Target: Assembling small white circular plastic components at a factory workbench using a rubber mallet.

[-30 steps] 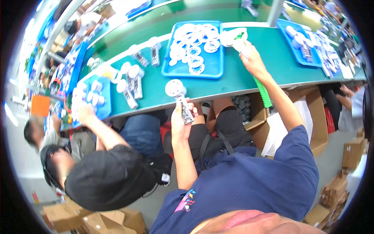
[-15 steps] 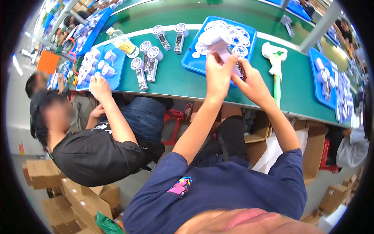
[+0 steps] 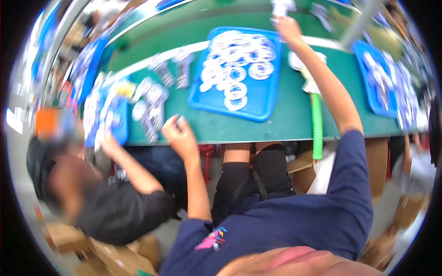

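My right hand (image 3: 289,30) is stretched far forward and closed on a white handheld unit (image 3: 282,8), blurred and cut by the upper edge of the picture. My left hand (image 3: 182,138) hovers at the near table edge, fingers half curled and apart, with nothing visible in them. Just left of it lie several grey-white units (image 3: 154,103) with round heads and narrow handles. Two more units (image 3: 183,69) lie farther back. Between my arms, a blue tray (image 3: 258,106) carries many loose white rings (image 3: 235,73).
A green-handled thing with a white wrapped top (image 3: 316,124) lies beneath my right forearm. Another blue tray (image 3: 380,108) with parts stands at right. On the left, a co-worker's hand (image 3: 109,145) is at a blue tray (image 3: 120,124). Another unit (image 3: 322,16) lies at the far right.
Both hands were together over the tray, holding a white unit. My right hand has carried it far forward; my left has let go and moved left. The view has shifted and blurred.
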The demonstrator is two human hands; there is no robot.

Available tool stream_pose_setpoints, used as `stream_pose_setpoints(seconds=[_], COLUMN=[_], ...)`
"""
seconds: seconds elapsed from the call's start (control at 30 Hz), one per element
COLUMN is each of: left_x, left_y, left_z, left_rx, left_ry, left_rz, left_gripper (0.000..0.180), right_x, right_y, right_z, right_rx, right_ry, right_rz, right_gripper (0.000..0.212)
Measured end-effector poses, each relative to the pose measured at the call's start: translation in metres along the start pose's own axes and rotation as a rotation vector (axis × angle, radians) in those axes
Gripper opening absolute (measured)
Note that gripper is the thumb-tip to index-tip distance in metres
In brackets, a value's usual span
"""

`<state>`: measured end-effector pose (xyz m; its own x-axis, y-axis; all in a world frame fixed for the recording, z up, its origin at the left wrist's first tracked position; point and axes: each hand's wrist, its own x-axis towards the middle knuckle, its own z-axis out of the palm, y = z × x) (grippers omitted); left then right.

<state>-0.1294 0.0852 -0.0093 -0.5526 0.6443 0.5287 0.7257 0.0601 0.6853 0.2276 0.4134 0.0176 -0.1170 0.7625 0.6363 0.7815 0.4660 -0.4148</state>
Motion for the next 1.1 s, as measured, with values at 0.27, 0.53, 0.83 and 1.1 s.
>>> stream_pose_setpoints(seconds=[0.27, 0.53, 0.83, 1.1], left_x=[0.012, 0.015, 0.015, 0.036], left_y=[0.001, -0.007, -0.028, -0.046], left_z=[0.004, 0.005, -0.016, -0.007], left_rx=[0.175, 0.301, 0.642, 0.636], left_ry=[0.037, -0.048, -0.090, -0.165], left_rz=[-0.138, -0.076, -0.099, 0.093], left_gripper=[0.038, 0.054, 0.055, 0.050], right_x=[0.048, 0.024, 0.039, 0.018], right_y=[0.095, 0.099, 0.022, -0.086], right_z=[0.052, 0.038, 0.056, -0.030], right_rx=[-0.568, 0.055, -0.323, -0.352], right_ry=[-0.245, 0.028, -0.042, 0.275], right_rz=[0.212, -0.135, 0.449, -0.201], right_gripper=[0.041, 0.030, 0.054, 0.029])
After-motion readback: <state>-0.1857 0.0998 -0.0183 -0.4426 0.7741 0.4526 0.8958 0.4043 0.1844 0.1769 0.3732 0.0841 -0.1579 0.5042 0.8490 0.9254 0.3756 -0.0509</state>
